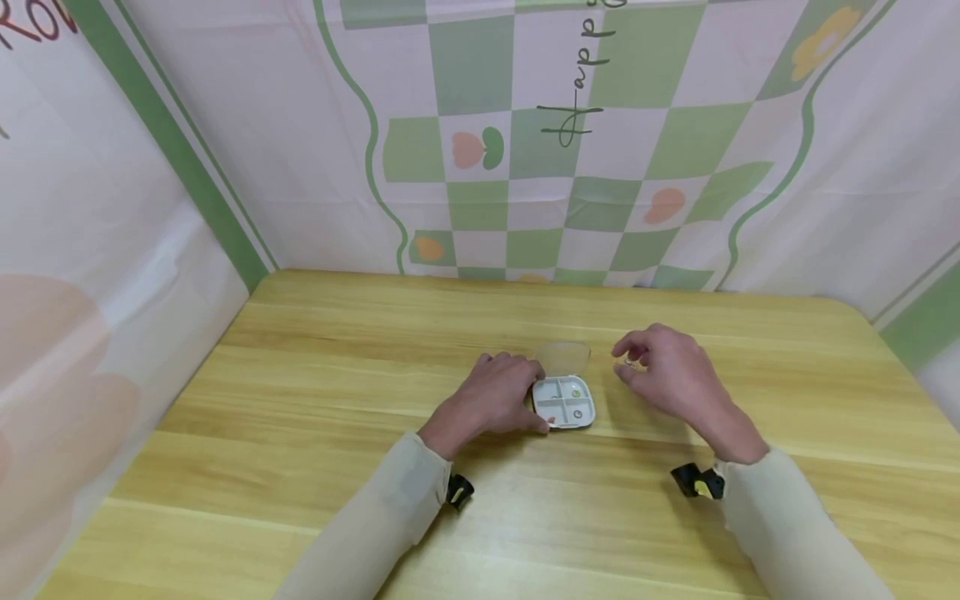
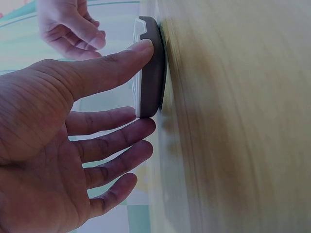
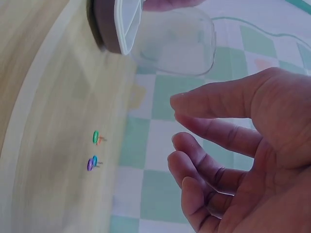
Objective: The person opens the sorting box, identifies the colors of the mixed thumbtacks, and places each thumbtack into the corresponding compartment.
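A small pill box [image 1: 563, 402] with a white divided inside lies on the table, its clear lid [image 1: 562, 358] swung open toward the back. Its outer base [image 2: 153, 73] is dark brown. Tiny items sit in its compartments, among them a green one [image 1: 576, 394]. My left hand [image 1: 491, 396] holds the box from the left, thumb at its front side and fingers at its back corner. Right of the box, my right hand [image 1: 671, 371] hovers with loosely curled fingers. Nothing shows between its thumb and forefinger. Several small coloured-head pins [image 3: 95, 138] lie on the table near it.
A wooden table [image 1: 300, 400] runs back to a hanging cloth [image 1: 472, 83] with green and white checks. Another cloth [image 1: 112, 208] hangs along the left side. Black straps [image 1: 459, 492] are at both wrists.
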Available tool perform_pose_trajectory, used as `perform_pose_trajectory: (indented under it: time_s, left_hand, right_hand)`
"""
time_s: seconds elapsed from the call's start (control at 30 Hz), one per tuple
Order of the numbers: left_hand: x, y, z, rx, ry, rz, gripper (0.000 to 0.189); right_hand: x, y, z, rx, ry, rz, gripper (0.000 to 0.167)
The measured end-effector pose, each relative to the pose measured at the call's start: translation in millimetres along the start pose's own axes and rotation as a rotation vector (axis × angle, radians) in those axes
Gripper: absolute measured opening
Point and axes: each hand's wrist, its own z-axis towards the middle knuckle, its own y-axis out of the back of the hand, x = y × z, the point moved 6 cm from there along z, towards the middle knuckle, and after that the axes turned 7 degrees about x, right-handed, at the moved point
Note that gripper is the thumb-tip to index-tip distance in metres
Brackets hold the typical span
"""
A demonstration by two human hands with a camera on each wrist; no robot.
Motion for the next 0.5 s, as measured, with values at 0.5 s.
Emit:
perform_pose_trajectory:
  time_s: [0.5]
  left_hand:
    - [0.7,0.1,-0.4,-0.002,-0.003,-0.004,0.066]
  right_hand:
    - [-27.2,-7.0,6.7,0.064,-0.084,-0.001,0.021]
